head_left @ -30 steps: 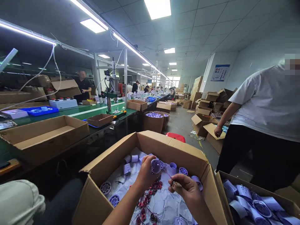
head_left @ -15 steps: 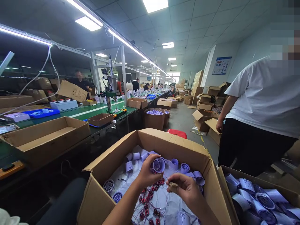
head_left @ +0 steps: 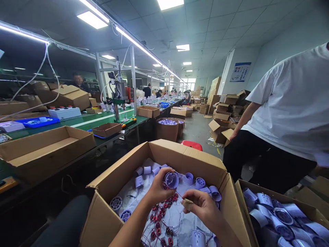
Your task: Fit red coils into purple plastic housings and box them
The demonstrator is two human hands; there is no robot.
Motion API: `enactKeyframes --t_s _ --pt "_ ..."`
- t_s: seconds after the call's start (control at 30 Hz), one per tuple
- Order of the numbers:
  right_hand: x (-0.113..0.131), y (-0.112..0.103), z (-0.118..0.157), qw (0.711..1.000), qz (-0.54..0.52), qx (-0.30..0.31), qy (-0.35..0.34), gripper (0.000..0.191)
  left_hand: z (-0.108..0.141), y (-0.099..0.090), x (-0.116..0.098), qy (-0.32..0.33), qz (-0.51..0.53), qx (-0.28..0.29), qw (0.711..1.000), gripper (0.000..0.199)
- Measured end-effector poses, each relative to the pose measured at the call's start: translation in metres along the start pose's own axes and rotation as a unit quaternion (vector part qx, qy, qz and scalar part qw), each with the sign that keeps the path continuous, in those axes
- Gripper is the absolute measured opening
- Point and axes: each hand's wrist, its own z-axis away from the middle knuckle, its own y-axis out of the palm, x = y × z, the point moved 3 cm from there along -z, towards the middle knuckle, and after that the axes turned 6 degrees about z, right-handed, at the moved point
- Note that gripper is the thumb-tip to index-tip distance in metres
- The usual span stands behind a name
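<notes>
Over the open cardboard box, my left hand is wrapped round a purple-white plastic cup, its open end facing me. Close by on the right, my right hand pinches a thin wire that runs toward the cup; a tan wrap covers one of its fingertips. Below the hands, small red-and-black wired parts lie on white sheeting in the box. Several similar cups lie along the box's far side, and round slotted ones sit at its left.
A second box of cups stands at the right, with a person in a white shirt behind it. At the left runs a green workbench with a long cardboard tray and a press. A red stool is beyond the box.
The view has shifted slightly, moving the box a little left in the picture. The person in white has leaned and moved toward the right-hand box. Both my hands keep nearly the same pose.
</notes>
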Motion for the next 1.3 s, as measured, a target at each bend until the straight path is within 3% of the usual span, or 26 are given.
enactKeyframes --t_s 0.17,0.27,0.43,0.53,0.73,0.83,0.93,1.07,1.3 --pt "0.005 -0.003 -0.001 0.992 0.098 -0.074 -0.042 0.030 0.002 0.004 0.000 0.021 -0.032 0.066 0.997 0.057" --pt "0.012 -0.003 -0.001 0.971 0.189 -0.117 -0.092 0.017 0.004 0.008 0.000 0.017 -0.070 0.095 0.993 0.056" --pt "0.006 0.003 -0.001 0.938 0.278 -0.154 -0.140 0.021 0.005 0.014 -0.005 0.010 -0.118 0.135 0.984 0.058" --pt "0.000 0.007 -0.003 0.896 0.352 -0.181 -0.204 0.018 0.006 0.016 -0.009 0.013 -0.141 0.137 0.980 0.057" --pt "0.003 0.018 -0.001 0.761 0.502 -0.271 -0.310 0.025 0.009 0.021 -0.014 0.042 -0.120 0.129 0.983 0.059" --pt "0.006 0.022 0.000 0.732 0.524 -0.293 -0.320 0.025 0.010 0.023 -0.016 0.075 -0.067 0.149 0.984 0.061" --pt "0.005 0.021 0.000 0.747 0.516 -0.284 -0.309 0.026 0.010 0.023 -0.019 0.081 -0.031 0.159 0.983 0.058" --pt "0.003 0.018 -0.001 0.800 0.476 -0.228 -0.286 0.024 0.009 0.021 -0.018 0.062 -0.013 0.150 0.987 0.056" --pt "0.001 0.015 -0.002 0.874 0.364 -0.252 -0.203 0.012 0.012 0.024 -0.014 0.037 -0.011 0.175 0.984 0.052"
